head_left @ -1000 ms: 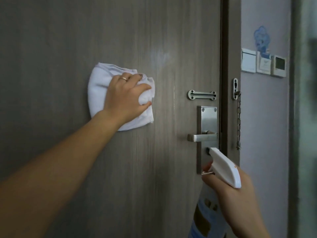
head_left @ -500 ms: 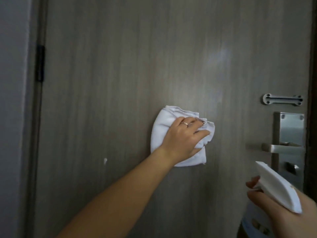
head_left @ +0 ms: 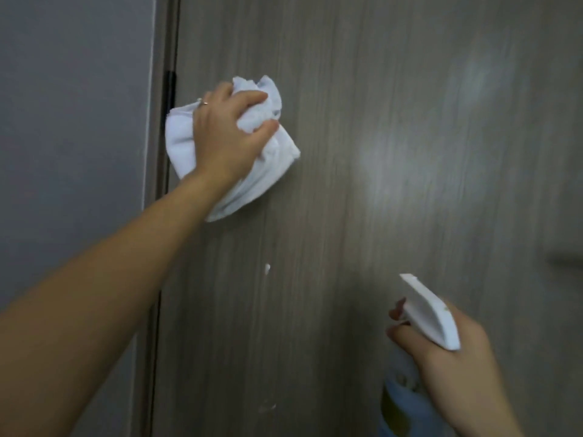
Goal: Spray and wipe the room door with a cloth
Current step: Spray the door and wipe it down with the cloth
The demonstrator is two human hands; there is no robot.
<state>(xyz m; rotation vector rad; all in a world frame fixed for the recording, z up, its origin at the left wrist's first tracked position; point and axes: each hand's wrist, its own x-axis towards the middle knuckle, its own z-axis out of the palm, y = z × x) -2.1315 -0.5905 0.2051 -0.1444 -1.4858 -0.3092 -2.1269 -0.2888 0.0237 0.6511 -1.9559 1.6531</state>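
1. We see the left hand (head_left: pixel 228 137) in the upper left of the frame, fingers curled and bunching the white cloth (head_left: pixel 271 171) against the door (head_left: pixel 394 184).
2. The cloth is crumpled, not flat: a ruffled peak sticks up above the fingers, a smoother fold hangs down below the wrist, and one corner pokes out to the left, close to the door's hinge edge.
3. A ring (head_left: pixel 203 103) shows on one finger of that hand, right at the cloth's upper left edge.
4. The bare left forearm runs from the lower left corner up to the cloth, crossing the door frame (head_left: pixel 161 216) and the grey wall (head_left: pixel 72 137) beside it.
5. Down in the lower right, the right hand (head_left: pixel 448 357) is wrapped round the spray bottle (head_left: pixel 432 313); fingers are closed about its neck, with fingertips showing just under the white trigger head.
6. The white head points up and left toward the door surface; the bluish bottle body below the hand is blurred at the bottom edge.
7. The two hands are well apart, with bare wood-grain door between them.
8. A small white fleck (head_left: pixel 267 269) sits on the door below the cloth, in mid-frame.
9. Pale sheen patches show on the door right of centre.
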